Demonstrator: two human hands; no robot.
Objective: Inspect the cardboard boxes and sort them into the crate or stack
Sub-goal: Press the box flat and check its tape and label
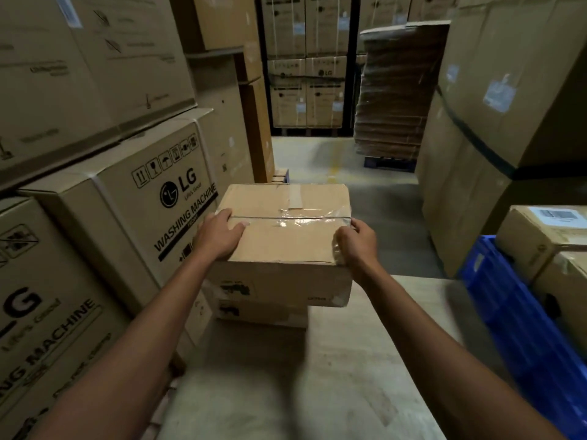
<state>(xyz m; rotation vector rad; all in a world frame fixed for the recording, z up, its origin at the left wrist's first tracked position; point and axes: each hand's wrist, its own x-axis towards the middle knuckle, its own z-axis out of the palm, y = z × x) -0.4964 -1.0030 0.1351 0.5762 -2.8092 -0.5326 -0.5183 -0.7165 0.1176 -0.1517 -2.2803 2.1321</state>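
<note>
Both hands hold the taped cardboard box (pixel 286 230), which appears to rest on a second box (pixel 260 312) left of the blue crate (pixel 508 312). The left hand (pixel 219 236) lies on its top, fingertips bent over the left edge. The right hand (pixel 355 246) grips the right edge with curled fingers.

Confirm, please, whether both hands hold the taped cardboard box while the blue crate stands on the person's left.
The side is wrong: the head view shows the blue crate on the person's right; left hand and right hand hold the taped cardboard box.
</note>
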